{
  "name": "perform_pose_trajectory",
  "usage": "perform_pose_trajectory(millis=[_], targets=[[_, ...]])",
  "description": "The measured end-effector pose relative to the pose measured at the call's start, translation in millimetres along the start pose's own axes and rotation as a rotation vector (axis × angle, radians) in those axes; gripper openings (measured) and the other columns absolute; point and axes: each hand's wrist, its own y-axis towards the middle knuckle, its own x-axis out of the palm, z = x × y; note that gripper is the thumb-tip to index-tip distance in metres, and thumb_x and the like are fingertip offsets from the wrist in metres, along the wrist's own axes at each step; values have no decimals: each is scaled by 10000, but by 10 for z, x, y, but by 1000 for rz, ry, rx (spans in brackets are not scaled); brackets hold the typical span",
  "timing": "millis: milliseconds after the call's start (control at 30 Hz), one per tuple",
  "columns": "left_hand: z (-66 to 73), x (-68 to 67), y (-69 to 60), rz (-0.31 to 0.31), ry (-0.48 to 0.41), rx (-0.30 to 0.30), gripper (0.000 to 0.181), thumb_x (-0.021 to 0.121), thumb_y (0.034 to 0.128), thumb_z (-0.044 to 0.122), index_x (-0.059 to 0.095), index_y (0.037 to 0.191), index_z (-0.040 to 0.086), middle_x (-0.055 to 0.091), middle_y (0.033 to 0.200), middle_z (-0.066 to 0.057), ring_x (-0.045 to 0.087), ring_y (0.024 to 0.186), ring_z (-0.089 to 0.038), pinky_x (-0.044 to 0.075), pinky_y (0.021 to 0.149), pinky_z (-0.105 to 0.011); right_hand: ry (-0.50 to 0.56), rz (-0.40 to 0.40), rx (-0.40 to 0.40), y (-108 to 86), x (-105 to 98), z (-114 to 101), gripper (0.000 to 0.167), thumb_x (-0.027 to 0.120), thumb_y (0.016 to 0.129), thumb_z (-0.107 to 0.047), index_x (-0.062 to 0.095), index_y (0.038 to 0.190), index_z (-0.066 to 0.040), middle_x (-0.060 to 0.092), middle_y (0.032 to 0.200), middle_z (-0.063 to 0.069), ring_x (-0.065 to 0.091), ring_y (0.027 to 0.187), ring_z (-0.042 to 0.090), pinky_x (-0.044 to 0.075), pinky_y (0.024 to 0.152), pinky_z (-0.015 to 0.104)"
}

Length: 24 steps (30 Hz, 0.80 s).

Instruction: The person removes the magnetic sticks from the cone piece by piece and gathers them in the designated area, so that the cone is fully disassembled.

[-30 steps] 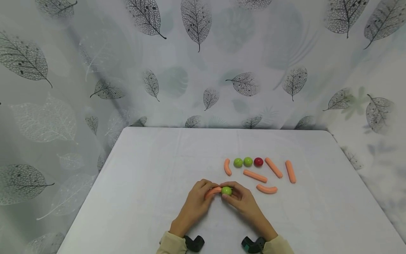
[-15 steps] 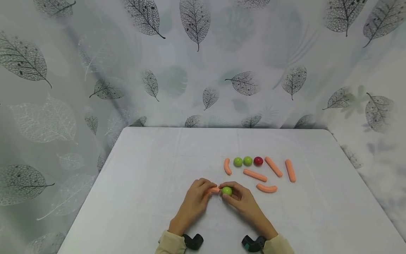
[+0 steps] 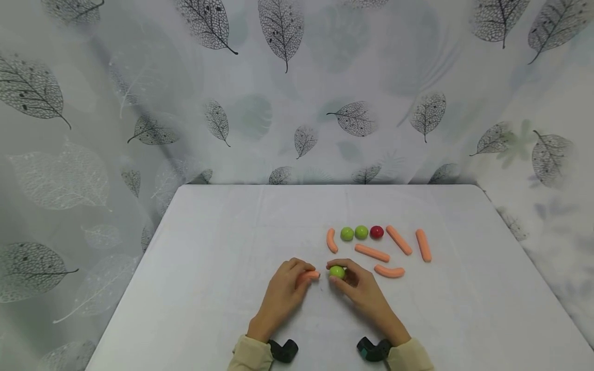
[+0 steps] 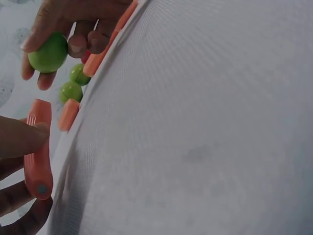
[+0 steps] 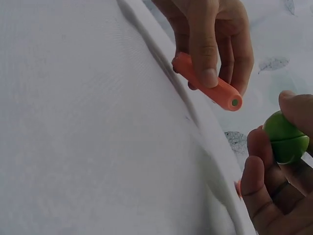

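Note:
My left hand (image 3: 284,288) pinches an orange magnetic building stick (image 3: 313,275) between thumb and fingers. Its end toward the ball shows a small greenish dot in the right wrist view, while a grey metal dot marks the other end of the stick (image 4: 39,156) in the left wrist view. Facing it, my right hand (image 3: 362,286) holds a green ball (image 3: 337,272) with thumb and fingertips; a seam line runs round that ball (image 5: 286,139). A small gap separates stick and ball. Both hands are low over the white table (image 3: 223,288).
Behind the hands lie two green balls (image 3: 347,233) and a red ball (image 3: 377,232) in a row. A short curved stick (image 3: 331,240) lies left of them. Straight sticks (image 3: 372,253) and another curved stick (image 3: 389,271) spread to the right. A leaf-patterned curtain hangs behind.
The stick and green ball, touching a second ago, are now apart. My right hand has shifted slightly right and away with the ball; the left still grips the stick, drawn slightly left.

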Motion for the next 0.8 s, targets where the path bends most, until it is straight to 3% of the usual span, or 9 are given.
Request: perform_pose_trajectory(millis=[133,367,500,600,800], targets=[[7,5,0,43,-5,-14,164,787,934,268,740,1065,182,714,1034,55,637,923,-114,548,809,-317,-32,55,-4,5,-51,-7,330,748,966,-161,676,1282,-222,722,1223,54,612,851,23,534,734,199],[8,7,-1,42,-14,-73,173,755,959,343,716,1042,197,670,958,83,502,738,-25,449,663,-194,1,137,-58,0,-165,25,463,726,954,-15,604,1378,-154,599,1364,62,617,1055,39,539,852,150],[10,11,-4,46,-10,-86,185,759,958,330,689,1054,187,659,961,64,479,707,-9,422,625,-169,-10,209,-72,10,-246,13,505,715,946,30,587,1400,-150,561,1361,57,593,1087,42,528,889,113],[10,16,-6,49,-7,-93,196,758,960,325,680,1072,184,658,968,52,483,708,-15,420,618,-174,-81,284,-87,24,-310,-5,532,734,921,52,584,1403,-115,577,1332,73,605,1027,49,530,848,96],[0,33,-11,37,-9,-111,195,746,971,338,674,1086,198,652,979,63,481,714,-10,411,614,-166,-373,456,-63,56,-403,-11,536,818,863,5,604,1354,-23,676,1175,107,650,903,183,527,759,142]])
